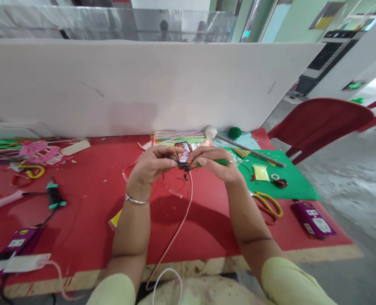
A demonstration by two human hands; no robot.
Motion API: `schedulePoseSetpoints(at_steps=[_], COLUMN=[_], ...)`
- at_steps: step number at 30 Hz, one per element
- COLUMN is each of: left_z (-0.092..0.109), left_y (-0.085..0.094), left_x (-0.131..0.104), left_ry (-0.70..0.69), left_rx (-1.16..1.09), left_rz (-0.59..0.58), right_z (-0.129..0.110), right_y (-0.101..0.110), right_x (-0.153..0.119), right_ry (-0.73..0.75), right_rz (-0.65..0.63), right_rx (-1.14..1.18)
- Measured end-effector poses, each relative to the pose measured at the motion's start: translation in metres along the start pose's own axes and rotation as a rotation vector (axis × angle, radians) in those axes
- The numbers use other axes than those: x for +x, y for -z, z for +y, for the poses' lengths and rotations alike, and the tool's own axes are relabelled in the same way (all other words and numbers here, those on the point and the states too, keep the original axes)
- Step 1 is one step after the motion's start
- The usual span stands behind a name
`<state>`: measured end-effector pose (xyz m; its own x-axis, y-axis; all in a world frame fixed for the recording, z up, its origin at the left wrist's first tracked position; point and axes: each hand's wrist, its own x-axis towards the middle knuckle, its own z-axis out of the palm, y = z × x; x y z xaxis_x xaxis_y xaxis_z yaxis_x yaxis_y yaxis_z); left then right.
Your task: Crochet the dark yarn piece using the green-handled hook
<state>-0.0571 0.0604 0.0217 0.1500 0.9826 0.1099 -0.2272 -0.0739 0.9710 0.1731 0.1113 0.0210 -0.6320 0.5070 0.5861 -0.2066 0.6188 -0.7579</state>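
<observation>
My left hand (153, 163) is closed in a pinch on a small dark piece (184, 166), perhaps yarn or pipe cleaner; its kind is too small to tell. A thin orange strand (176, 153) rises beside its fingertips. My right hand (215, 163) is closed around a green-handled tool (220, 162) with a thin metal shaft, and its fingertips meet the dark piece too. Just behind the hands a phone (183, 151) has its screen lit, partly covered by the fingers. A pink cable (188, 207) runs from there down toward my lap.
Yellow-handled scissors (270, 204), a yellow packet (261, 173) and a purple box (313, 218) lie to the right. On the left are pliers (53, 195), pink pieces (42, 153) and a white power strip (24, 263). A white panel (127, 89) stands behind the red table (89, 224).
</observation>
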Motion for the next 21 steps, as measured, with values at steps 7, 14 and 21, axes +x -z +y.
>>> schedulePoseSetpoints(at_steps=[7, 14, 21], left_z=[-0.005, -0.004, -0.008], left_y=[-0.02, -0.026, -0.016], left_x=[0.004, 0.006, 0.008], left_ry=[-0.071, -0.134, -0.124], left_rx=[-0.134, -0.224, -0.09], left_rz=[0.078, 0.172, 0.201], right_z=[0.025, 0.017, 0.021], right_y=[-0.03, -0.044, -0.044], right_x=[0.01, 0.01, 0.01], right_ry=[-0.112, 0.065, 0.207], right_rz=[0.247, 0.329, 0.358], right_rx=[0.263, -0.144, -0.26])
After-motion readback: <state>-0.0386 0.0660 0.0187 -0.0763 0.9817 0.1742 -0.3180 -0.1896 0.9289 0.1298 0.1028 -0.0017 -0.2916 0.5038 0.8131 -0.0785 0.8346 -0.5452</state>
